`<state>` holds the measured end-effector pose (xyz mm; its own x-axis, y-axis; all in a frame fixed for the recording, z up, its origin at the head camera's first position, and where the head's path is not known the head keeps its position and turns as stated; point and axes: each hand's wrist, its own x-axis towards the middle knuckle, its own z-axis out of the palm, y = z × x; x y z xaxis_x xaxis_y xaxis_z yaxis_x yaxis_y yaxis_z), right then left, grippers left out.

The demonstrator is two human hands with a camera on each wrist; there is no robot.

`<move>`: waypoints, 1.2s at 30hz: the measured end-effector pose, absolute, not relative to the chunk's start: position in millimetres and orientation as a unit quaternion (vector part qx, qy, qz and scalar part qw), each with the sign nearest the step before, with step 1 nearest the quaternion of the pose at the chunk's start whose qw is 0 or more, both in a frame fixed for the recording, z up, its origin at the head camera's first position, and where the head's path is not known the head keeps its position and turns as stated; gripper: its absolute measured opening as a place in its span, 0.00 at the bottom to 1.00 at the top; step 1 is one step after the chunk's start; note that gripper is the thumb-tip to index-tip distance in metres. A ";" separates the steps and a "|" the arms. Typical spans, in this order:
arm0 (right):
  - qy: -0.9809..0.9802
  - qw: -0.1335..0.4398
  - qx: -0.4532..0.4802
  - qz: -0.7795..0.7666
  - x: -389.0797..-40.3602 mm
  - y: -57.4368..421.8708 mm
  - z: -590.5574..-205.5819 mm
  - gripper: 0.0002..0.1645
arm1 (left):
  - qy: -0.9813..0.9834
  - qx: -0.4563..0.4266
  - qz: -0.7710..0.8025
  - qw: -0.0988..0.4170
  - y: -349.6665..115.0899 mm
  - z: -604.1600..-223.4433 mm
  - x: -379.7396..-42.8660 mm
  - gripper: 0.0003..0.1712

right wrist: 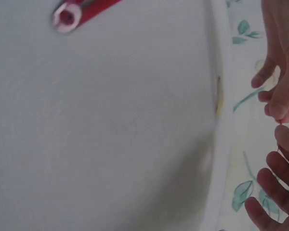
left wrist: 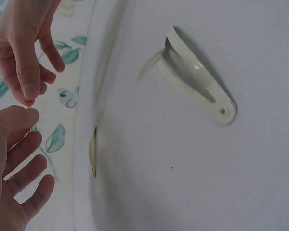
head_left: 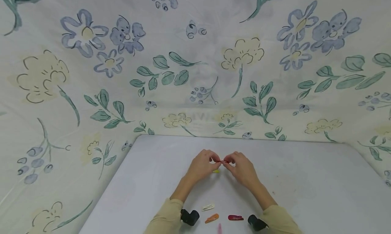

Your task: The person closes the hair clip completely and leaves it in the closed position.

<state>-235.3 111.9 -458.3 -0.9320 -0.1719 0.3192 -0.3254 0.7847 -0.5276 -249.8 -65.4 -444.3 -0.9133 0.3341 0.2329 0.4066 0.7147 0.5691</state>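
Over the middle of the white table, my left hand [head_left: 203, 165] and right hand [head_left: 243, 168] meet at a small red snap hair clip [head_left: 222, 162]. Each pinches one end between thumb and fingertips, so much of it is hidden. Just below them a yellow hair clip [head_left: 216, 171] lies on the table, partly covered by the left hand in the head view. In the left wrist view, a cream hair clip [left wrist: 197, 77] appears large, its two parts spread apart. Part of a dark red clip [right wrist: 89, 12] shows at the top of the right wrist view.
Between my forearms lie the cream clip [head_left: 208, 207], an orange clip [head_left: 212, 218], the dark red clip [head_left: 236, 218] and a pink clip [head_left: 219, 228]. Black wrist cameras [head_left: 190, 217] sit at both sleeves. A floral cloth [head_left: 189, 101] hangs behind the white table [head_left: 305, 179].
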 end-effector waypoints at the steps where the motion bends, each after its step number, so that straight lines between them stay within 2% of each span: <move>1: -0.937 0.125 0.134 0.298 -236.0 113.5 -459.3 0.09 | -0.927 -0.200 -0.314 0.045 -63.9 -444.6 -251.4 0.04; 7: -0.947 0.098 0.135 0.274 -238.8 125.5 -466.1 0.07 | -0.941 -0.207 -0.269 0.005 -50.3 -448.9 -259.7 0.04; 20: -0.961 0.045 0.119 0.246 -241.9 145.6 -476.0 0.06 | -0.949 -0.258 -0.179 0.000 -24.9 -462.3 -269.1 0.03; 30: -0.966 0.069 0.139 0.207 -239.8 145.5 -479.0 0.05 | -0.954 -0.267 -0.136 0.003 -21.2 -462.7 -267.5 0.04; 36: -0.966 0.063 0.131 0.212 -239.8 145.6 -480.8 0.06 | -0.957 -0.262 -0.128 -0.004 -20.5 -460.9 -266.5 0.03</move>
<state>-239.8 145.6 -480.8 -0.9578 -0.2263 0.1772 -0.2797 0.8757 -0.3937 -266.5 -20.5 -460.9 -0.8629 0.5021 0.0583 0.4998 0.8302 0.2469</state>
